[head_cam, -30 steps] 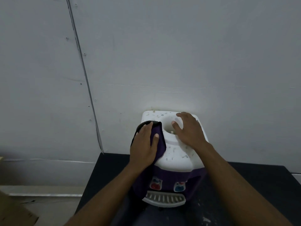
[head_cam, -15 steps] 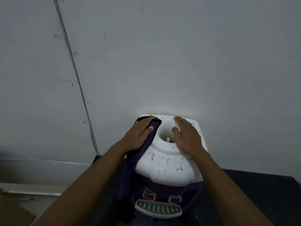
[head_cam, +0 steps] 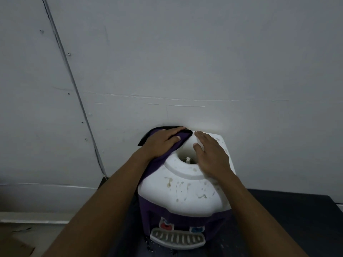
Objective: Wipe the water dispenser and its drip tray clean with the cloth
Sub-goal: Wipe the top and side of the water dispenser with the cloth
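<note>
Top-of-the-unit stage here – the water dispenser [head_cam: 187, 193] sits on a dark table [head_cam: 297, 216] right against the wall. The left hand [head_cam: 163, 143] lies flat with straight fingers, pressing the purple cloth [head_cam: 182, 142] onto the back-left corner of the top. The right hand [head_cam: 211, 156] rests open-palmed beside the bottle hole, gripping nothing, just steadying I'd guess. The white front of the top has brownish stains, so the next move is probably dragging the cloth forward over those with firm pressure — the drip tray [head_cam: 177, 239] low at the front looks not yet done
</note>
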